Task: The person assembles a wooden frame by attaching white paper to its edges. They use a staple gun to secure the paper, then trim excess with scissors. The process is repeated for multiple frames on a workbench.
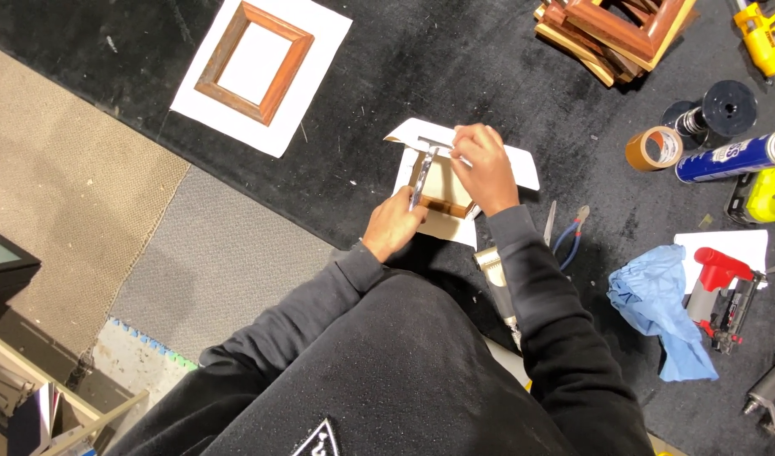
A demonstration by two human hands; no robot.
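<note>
The person wears a black, soft-looking sweatshirt with long sleeves that end in ribbed cuffs snug at both wrists — the fabric bunches in loose folds along the forearms. Low on the front sits a small white-edged triangular patch. The left hand and right hand are bare — no gloves, rings or watch.
</note>
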